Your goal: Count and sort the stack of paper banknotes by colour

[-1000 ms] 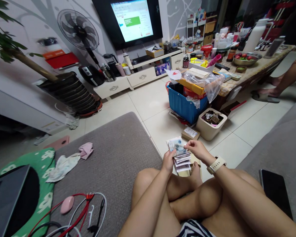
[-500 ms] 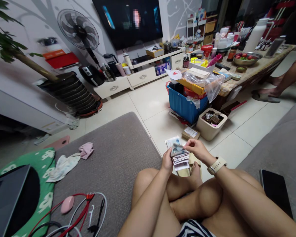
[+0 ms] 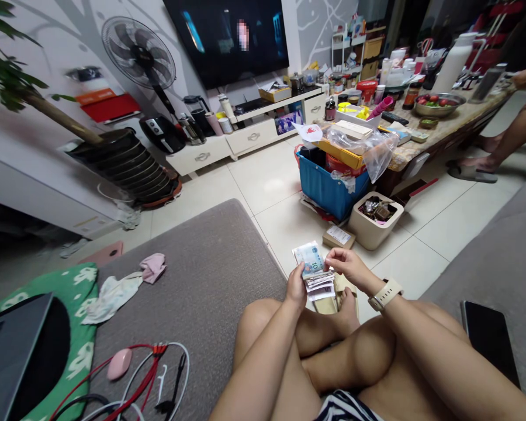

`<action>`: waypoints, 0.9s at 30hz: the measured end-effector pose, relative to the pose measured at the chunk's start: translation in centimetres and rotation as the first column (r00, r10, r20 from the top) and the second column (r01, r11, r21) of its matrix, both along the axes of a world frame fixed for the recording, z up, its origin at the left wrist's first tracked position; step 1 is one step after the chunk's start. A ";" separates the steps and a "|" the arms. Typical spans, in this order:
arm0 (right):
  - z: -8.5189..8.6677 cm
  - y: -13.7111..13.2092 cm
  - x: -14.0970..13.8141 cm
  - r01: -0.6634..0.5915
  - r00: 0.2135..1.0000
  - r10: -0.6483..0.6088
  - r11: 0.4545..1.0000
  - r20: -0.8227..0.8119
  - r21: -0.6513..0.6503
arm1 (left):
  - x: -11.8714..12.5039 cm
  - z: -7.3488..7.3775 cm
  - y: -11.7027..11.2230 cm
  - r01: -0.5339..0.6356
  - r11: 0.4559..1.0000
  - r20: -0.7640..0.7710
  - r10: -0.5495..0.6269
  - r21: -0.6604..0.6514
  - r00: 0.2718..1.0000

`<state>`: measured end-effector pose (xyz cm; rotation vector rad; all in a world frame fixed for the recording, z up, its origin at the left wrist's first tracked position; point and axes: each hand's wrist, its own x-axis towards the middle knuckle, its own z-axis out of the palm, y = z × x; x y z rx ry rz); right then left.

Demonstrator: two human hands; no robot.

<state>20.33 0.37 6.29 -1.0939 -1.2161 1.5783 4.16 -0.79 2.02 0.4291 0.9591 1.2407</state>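
Observation:
I sit cross-legged on a grey sofa (image 3: pixel 210 275). My left hand (image 3: pixel 297 287) grips a stack of banknotes (image 3: pixel 318 280) from the left side, thumb on top. A bluish note (image 3: pixel 308 257) stands up at the front of the stack. My right hand (image 3: pixel 349 264), with a pale watch on its wrist, pinches the top right edge of the notes. Both hands hover just past my knees, above the tiled floor.
A blue bin (image 3: pixel 328 186) full of boxes and a beige container (image 3: pixel 374 217) stand on the floor ahead. A phone (image 3: pixel 488 339) lies on the sofa to my right. Cables and a pink mouse (image 3: pixel 119 362) lie left. Another person's legs (image 3: pixel 504 143) stand by the cluttered table (image 3: pixel 442 126).
The TV screen went from a bright page to dark. My fingers flipped through the notes: a bluish note now stands at the front of the stack.

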 end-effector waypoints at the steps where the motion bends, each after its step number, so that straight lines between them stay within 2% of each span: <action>1: 0.0 0.0 0.0 -0.003 1.000 0.003 1.000 0.000 -0.004 | 0.0 0.0 0.0 -0.004 1.000 -0.001 0.004 -0.007 1.000; 5: -0.2 0.0 -0.1 0.003 1.000 -0.004 1.000 -0.015 -0.030 | -0.1 -0.4 0.0 -0.016 0.999 -0.021 0.015 -0.029 1.000; 9: -1.1 0.3 0.0 0.035 0.999 -0.033 0.999 0.036 -0.039 | -0.3 -0.6 0.0 -0.031 0.999 -0.069 0.028 -0.039 0.997; 16: -2.6 0.6 0.3 0.155 0.977 -0.146 0.987 0.156 -0.046 | -0.2 -1.2 -0.1 0.035 0.999 -0.052 -0.034 0.004 0.998; 27: -2.5 0.7 0.2 0.101 0.980 -0.091 0.994 0.178 -0.048 | -0.1 -1.9 0.0 0.067 0.998 -0.031 -0.066 0.020 0.997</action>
